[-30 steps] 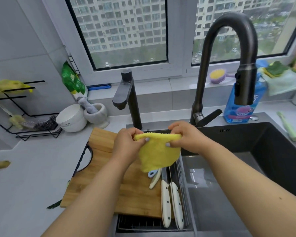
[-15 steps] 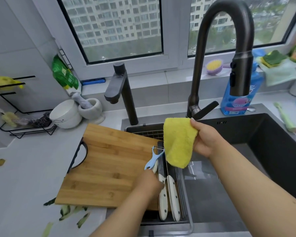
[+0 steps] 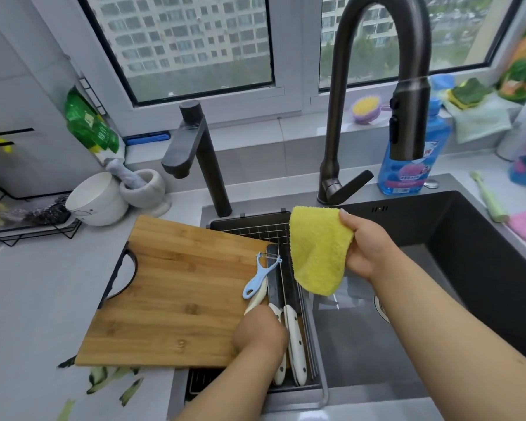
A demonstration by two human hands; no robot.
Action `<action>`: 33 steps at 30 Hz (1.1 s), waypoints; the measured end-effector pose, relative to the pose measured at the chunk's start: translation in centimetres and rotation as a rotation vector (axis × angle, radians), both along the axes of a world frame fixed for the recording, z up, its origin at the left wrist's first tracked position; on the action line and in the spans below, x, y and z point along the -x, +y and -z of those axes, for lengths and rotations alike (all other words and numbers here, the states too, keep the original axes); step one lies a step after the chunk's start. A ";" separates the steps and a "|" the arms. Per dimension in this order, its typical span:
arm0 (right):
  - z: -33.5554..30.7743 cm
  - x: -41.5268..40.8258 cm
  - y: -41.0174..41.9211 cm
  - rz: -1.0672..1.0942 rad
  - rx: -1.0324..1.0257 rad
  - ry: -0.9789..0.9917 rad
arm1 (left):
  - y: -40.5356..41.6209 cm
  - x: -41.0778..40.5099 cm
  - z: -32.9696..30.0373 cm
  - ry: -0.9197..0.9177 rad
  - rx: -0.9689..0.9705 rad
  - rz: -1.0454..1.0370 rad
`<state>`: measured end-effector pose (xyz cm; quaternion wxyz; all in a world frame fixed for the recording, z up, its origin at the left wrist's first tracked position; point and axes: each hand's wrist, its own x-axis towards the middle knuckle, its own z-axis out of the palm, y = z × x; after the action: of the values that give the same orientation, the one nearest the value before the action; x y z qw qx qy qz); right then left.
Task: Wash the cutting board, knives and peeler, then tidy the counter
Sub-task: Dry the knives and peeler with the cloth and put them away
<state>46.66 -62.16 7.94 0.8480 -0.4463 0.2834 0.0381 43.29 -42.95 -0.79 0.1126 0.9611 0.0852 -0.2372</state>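
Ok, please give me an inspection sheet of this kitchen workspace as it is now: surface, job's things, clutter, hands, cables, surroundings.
Surface: pale grey counter with a dark sink set in it.
Job's things: bamboo cutting board lies partly over the wire drainer basket; light blue peeler at the board's right edge; white-handled knives in the basket.
Clutter: green vegetable peelings on the counter in front of the board.
Hands: right hand pinches a yellow cloth over the sink; left hand is down at the knife handles, its grip hidden.
Cables: nothing seen.
Surroundings: tall dark tap, blue detergent bottle, white bowl, stone mortar, window behind.
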 end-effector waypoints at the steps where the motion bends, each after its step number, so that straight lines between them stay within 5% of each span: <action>1: 0.0 0.0 -0.1 0.004 -0.002 0.001 | -0.1 0.1 -0.1 -0.002 -0.003 0.003; 12: 0.2 0.2 -0.7 0.009 -0.010 0.001 | -0.3 -0.4 -1.3 0.039 0.062 -0.104; 19: 0.1 0.1 -0.9 0.011 -0.017 -0.004 | 0.7 -1.6 -2.3 0.114 0.285 -0.224; 26: 0.0 0.1 -0.2 0.017 -0.026 0.015 | 2.8 -2.1 -1.8 0.156 0.782 -0.457; 33: -0.6 0.1 0.3 0.015 -0.027 0.009 | 4.2 -2.4 -2.6 0.205 0.830 -0.432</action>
<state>46.60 -61.82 8.52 0.8528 -0.4325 0.2903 0.0374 45.66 -38.72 1.81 0.5244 0.7670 0.1917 -0.3162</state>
